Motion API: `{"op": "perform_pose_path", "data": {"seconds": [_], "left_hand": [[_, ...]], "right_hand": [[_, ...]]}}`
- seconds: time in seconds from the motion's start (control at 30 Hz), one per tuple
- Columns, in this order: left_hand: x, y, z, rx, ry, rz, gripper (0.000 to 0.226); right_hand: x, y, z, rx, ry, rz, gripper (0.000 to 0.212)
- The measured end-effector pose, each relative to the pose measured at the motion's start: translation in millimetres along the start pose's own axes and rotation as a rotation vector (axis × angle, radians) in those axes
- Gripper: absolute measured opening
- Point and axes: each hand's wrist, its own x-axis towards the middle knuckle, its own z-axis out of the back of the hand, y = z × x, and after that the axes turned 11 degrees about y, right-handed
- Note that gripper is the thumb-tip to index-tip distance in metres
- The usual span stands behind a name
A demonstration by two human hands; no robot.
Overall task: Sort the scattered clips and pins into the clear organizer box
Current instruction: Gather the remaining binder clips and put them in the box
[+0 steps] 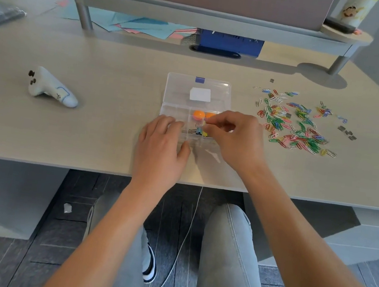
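Observation:
The clear organizer box (174, 112) lies open in the middle of the desk, its lid (198, 91) flat behind it with a white label. Two orange balls (198, 115) sit in one compartment and small coloured binder clips (198, 131) in the one in front. My left hand (159, 146) rests on the box's near left corner, thumb against its front edge. My right hand (233, 137) hovers over the compartments, thumb and forefinger pinched on something small that I cannot make out. A big heap of coloured paper clips (293, 124) lies scattered to the right of the box.
A few dark binder clips (347, 132) lie beyond the heap on the right. A white controller-like device (50, 88) sits on the desk's left. Coloured paper sheets (137, 25) and a blue box (231, 43) lie under the raised shelf at the back.

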Motion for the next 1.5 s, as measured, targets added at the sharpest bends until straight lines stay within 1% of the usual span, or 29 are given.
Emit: {"op": "perform_pose_path", "data": {"seconds": [0.17,0.37,0.53,0.67,0.87,0.97,1.1,1.27,1.37,1.5], "left_hand": [[-2,-1,0,0.0,-0.001,0.014,0.043],[-3,1,-2,0.046,-0.019,-0.014,0.045],[-4,0,-2,0.098,-0.012,-0.017,0.04],[-5,0,-3,0.104,-0.013,-0.019,0.037],[-5,1,-4,0.1,-0.032,-0.026,0.032],[-5,1,-4,0.107,-0.036,-0.021,0.031],[-5,0,-4,0.112,-0.023,-0.02,0.033],[-6,1,-4,0.097,-0.016,-0.022,0.034],[-5,1,-4,0.129,0.008,-0.018,0.041],[-2,0,-5,0.195,0.094,-0.006,0.052]], "right_hand": [[10,0,-13,-0.055,0.04,0.004,0.007],[11,-3,-16,-0.164,0.074,0.036,0.01],[11,-4,-12,-0.281,0.074,0.12,0.012],[12,-5,-8,-0.388,0.126,0.158,0.013],[10,-4,-4,-0.453,0.193,0.183,0.014],[6,-3,-2,-0.513,0.22,0.233,0.016],[1,-5,0,-0.497,0.178,0.263,0.02],[-2,-8,-2,-0.519,0.178,0.276,0.013],[-2,-7,-1,-0.541,0.174,0.274,0.013],[-5,-8,-3,-0.556,0.131,0.271,0.027]]}}
